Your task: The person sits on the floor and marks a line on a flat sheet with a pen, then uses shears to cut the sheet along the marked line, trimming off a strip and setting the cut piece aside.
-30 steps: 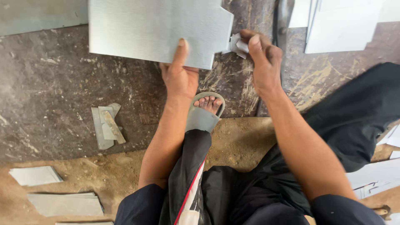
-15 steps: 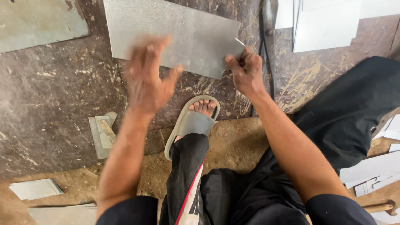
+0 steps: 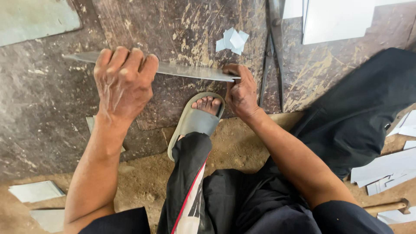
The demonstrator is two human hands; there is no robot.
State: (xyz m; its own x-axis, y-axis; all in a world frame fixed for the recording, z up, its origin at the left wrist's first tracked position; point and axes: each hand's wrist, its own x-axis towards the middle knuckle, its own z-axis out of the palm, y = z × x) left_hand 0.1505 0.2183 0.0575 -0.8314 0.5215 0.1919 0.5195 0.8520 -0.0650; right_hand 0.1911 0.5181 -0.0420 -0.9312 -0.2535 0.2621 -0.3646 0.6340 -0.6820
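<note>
Gripping a thin grey metal sheet (image 3: 190,71) by both ends, the seated person holds it tipped up so that it shows nearly edge-on, a narrow silver strip across the dark, scratched stone slab (image 3: 39,117). The left hand (image 3: 123,82) is curled over the top edge near the sheet's left end, fingers (image 3: 130,58) folded down over it and clamped on the metal. The right hand (image 3: 240,91) is closed on the right corner of the sheet, thumb on top.

Just below the sheet, between the two forearms, a foot in a grey-green rubber sandal (image 3: 195,121) rests at the slab's edge, toes pointing toward the metal. Beyond the sheet lies a small heap of pale metal offcuts (image 3: 232,40), and to their right long dark iron shears (image 3: 273,52) lie on the slab. A larger pale sheet (image 3: 333,19) sits at the top right, another grey plate (image 3: 34,19) at the top left. More cut pieces (image 3: 34,190) lie on the sandy floor at lower left, and others (image 3: 385,169) at the right beside the person's dark trousers.
</note>
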